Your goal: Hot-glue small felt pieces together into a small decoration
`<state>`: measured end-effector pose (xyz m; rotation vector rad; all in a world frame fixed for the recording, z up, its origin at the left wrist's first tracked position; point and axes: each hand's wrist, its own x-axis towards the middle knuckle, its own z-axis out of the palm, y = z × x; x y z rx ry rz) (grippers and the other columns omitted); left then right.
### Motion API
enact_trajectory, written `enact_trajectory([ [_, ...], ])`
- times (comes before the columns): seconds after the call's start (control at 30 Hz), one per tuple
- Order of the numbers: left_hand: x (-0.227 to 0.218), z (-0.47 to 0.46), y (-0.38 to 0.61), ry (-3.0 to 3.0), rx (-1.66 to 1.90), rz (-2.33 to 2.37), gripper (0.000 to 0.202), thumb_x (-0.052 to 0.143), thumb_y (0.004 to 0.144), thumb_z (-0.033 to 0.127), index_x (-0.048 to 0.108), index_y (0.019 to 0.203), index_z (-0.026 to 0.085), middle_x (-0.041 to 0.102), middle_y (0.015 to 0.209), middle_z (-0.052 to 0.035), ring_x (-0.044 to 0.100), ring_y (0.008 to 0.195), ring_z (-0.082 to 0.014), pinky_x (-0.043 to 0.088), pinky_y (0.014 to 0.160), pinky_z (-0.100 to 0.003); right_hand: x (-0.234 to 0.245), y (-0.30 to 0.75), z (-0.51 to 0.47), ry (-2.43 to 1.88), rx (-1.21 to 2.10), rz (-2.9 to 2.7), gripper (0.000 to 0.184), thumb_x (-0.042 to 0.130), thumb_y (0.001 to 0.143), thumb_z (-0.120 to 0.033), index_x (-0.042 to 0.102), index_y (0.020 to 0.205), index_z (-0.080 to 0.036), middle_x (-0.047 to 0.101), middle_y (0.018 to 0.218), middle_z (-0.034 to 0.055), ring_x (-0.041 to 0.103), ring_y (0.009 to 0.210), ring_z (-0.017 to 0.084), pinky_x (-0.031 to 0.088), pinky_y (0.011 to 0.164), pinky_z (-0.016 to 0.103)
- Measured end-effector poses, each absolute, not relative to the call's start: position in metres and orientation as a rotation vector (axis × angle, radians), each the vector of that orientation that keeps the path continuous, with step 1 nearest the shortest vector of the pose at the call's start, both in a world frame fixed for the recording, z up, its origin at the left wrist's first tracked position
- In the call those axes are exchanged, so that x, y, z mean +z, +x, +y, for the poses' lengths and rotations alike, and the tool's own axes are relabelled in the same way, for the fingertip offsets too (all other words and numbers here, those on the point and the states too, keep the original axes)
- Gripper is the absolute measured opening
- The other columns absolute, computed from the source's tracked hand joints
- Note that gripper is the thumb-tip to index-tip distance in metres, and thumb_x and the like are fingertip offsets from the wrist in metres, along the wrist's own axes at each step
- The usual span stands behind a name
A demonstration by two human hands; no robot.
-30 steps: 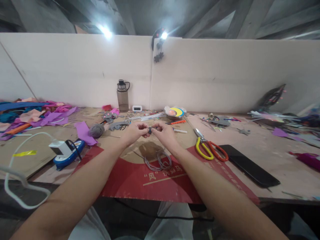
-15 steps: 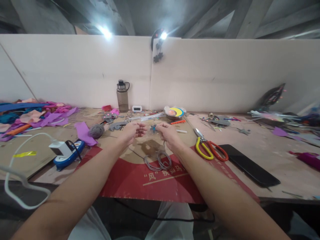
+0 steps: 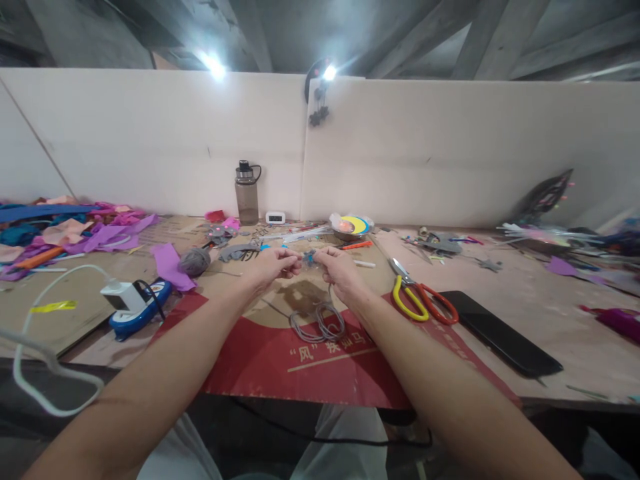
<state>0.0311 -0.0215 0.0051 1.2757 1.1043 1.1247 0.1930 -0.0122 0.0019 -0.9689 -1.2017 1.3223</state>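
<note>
item, right hand (image 3: 340,270): thumb and fingertips are pinching a small grey-blue piece (image 3: 310,259) at its right side; the grip is taking in only the edge, probably so that the rest is showing.

item, left hand (image 3: 273,270): fingers are curling close together, with the thumb near their tips, just beside the piece's left side; whether they are touching it or pinching anything cannot be told (the piece is tiny and blurred here).

item, the piece itself: it is hanging between the two hands, raised above the cardboard sheet (image 3: 240,363), seemingly centred so that both hands are reaching it equally and the eyes are meeting it straight on.

item, looped cord (image 3: 320,325), grey: it is lying coiled on the cardboard below the hands, one strand rising toward the right hand; the coiling is presumably sparing it from tangling. whether the strand is joining the piece cannot be told.

item, scissors (image 3: 406,277), one handle yellow, one red: they are lying right of the cord, handles pointing toward the person, likely for easy picking up.

item, phone (image 3: 500,333), black: it is resting flat beside the scissors, apparently out of the hands' way.

item, yarn ball (image 3: 195,262), grey: it is sitting left of the hands, next to a purple strip (image 3: 169,265).

item, bottle (image 3: 247,200): it is standing upright near the back panel, perhaps safe there from elbows.
</note>
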Motion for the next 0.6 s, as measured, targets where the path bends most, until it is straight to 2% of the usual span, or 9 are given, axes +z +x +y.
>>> enact_trajectory([
  [0.17, 0.010, -0.027, 0.035, 1.174, 1.089, 0.985, 0.030, 0.077, 0.060, 0.023, 0.064, 0.085, 0.011, 0.068, 0.075, -0.0088, 0.065, 0.069, -0.0154, 0.049, 0.067, -0.028, -0.004, 0.192, -0.010, -0.986, 1.284, -1.249, 0.020, 0.061, 0.058, -0.028, 0.044, 0.057, -0.019, 0.031, 0.045, -0.0101, 0.019, 0.038, 0.003, 0.011, 0.039, 0.022],
  [0.43, 0.001, -0.019, 0.034, 1.229, 1.198, 1.082, 0.025, 0.076, 0.060, 0.023, 0.061, 0.077, 0.011, 0.066, 0.066, -0.0055, 0.063, 0.059, -0.0131, 0.048, 0.055, -0.023, -0.012, 0.186, -0.007, -0.976, 1.129, -1.399, 0.020, 0.061, 0.064, -0.034, 0.053, 0.071, -0.018, 0.038, 0.051, -0.0084, 0.026, 0.041, 0.005, 0.021, 0.041, 0.021],
  [0.6, 0.001, -0.019, 0.033, 1.237, 1.258, 1.040, 0.023, 0.075, 0.061, 0.022, 0.061, 0.075, 0.011, 0.066, 0.066, -0.0048, 0.063, 0.060, -0.0121, 0.049, 0.057, -0.023, -0.014, 0.185, -0.006, -0.918, 1.062, -1.433, 0.029, 0.064, 0.064, -0.033, 0.051, 0.086, -0.020, 0.038, 0.055, -0.0098, 0.032, 0.044, 0.006, 0.026, 0.044, 0.020],
])
